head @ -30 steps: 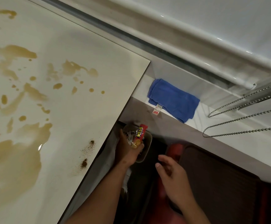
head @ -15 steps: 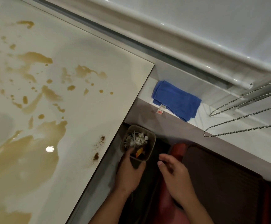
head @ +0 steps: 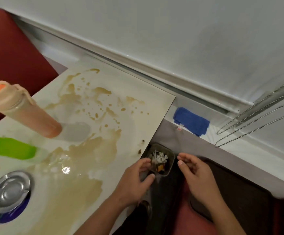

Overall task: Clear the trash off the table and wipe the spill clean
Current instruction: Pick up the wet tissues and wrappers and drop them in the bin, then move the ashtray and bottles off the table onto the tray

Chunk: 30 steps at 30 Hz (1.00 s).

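A pale table (head: 143, 109) carries a wide brown spill (head: 88, 150) with splashes toward its far corner. Beyond the table's right edge, low down, stands a small grey bin (head: 170, 156) with white scraps and an orange wrapper inside. My left hand (head: 134, 180) hangs at the bin's near left side with fingers relaxed and nothing in it. To the bin's right, my right hand (head: 195, 173) hovers loosely curled and empty. On the white ledge past the table lies a folded blue cloth (head: 191, 121).
On the table's left part stand a peach bottle (head: 24, 109), a green object (head: 10, 147) and a glass ashtray (head: 9, 192). A red seat back (head: 10, 50) is at the far left. Blind chains (head: 256, 119) hang over the ledge at the right.
My left hand let the red wrapper and scraps fall into the bin and drew back empty. The view swung left and pulled back, bringing in the bottle, green object and ashtray.
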Each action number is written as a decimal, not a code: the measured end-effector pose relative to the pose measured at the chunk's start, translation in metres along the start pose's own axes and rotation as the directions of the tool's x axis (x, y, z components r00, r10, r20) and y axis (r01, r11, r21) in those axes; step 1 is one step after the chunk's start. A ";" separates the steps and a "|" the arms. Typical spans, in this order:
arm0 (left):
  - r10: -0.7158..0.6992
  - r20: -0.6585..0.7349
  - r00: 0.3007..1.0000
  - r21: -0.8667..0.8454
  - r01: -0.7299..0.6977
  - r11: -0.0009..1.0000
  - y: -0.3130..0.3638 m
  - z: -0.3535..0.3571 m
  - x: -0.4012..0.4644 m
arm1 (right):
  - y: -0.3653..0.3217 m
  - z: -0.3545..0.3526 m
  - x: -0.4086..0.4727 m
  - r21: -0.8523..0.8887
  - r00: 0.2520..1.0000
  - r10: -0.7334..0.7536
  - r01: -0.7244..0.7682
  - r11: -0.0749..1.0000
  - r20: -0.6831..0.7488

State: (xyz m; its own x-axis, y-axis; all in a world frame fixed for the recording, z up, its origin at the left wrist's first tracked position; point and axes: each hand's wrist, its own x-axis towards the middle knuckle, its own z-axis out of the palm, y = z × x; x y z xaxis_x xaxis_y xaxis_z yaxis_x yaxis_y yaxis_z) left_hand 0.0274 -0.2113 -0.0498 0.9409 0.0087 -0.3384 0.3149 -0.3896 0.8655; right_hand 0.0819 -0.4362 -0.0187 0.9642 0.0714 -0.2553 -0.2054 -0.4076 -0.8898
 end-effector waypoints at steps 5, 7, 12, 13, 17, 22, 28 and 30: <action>-0.014 -0.089 0.996 0.036 0.018 0.999 -0.007 -0.055 -0.063 | -0.033 0.026 -0.049 0.004 0.997 -0.017 0.017 1.000 0.071; -0.036 -0.124 0.992 0.015 0.038 0.999 -0.012 -0.072 -0.090 | -0.041 0.039 -0.069 -0.010 0.993 -0.014 0.015 1.000 0.114; -0.118 -0.183 0.976 -0.042 0.112 0.993 -0.036 -0.100 -0.152 | -0.056 0.077 -0.107 -0.084 0.966 0.021 0.001 0.996 0.257; -0.131 -0.195 0.972 -0.052 0.123 0.991 -0.040 -0.105 -0.164 | -0.059 0.086 -0.113 -0.101 0.958 0.019 0.011 0.995 0.285; -0.176 -0.269 0.947 -0.110 0.151 0.982 -0.060 -0.117 -0.206 | -0.067 0.115 -0.131 -0.151 0.922 0.000 0.063 0.986 0.386; -0.248 -0.349 0.904 -0.184 0.193 0.964 -0.084 -0.138 -0.255 | -0.081 0.154 -0.148 -0.202 0.872 0.002 0.112 0.973 0.490; -0.366 -0.403 0.839 -0.262 0.277 0.925 -0.125 -0.189 -0.291 | -0.104 0.223 -0.156 -0.283 0.809 0.015 0.188 0.940 0.587; -0.416 -0.396 0.818 -0.323 0.300 0.898 -0.139 -0.213 -0.292 | -0.113 0.249 -0.152 -0.290 0.795 0.005 0.215 0.933 0.607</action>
State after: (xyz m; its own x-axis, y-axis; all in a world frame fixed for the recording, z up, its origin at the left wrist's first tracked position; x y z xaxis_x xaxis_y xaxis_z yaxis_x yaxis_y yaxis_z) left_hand -0.2647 0.0362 0.0068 0.6883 0.5343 -0.4907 0.6050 -0.0496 0.7947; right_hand -0.0832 -0.1743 0.0268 0.6638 0.6069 -0.4372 0.0644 -0.6287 -0.7750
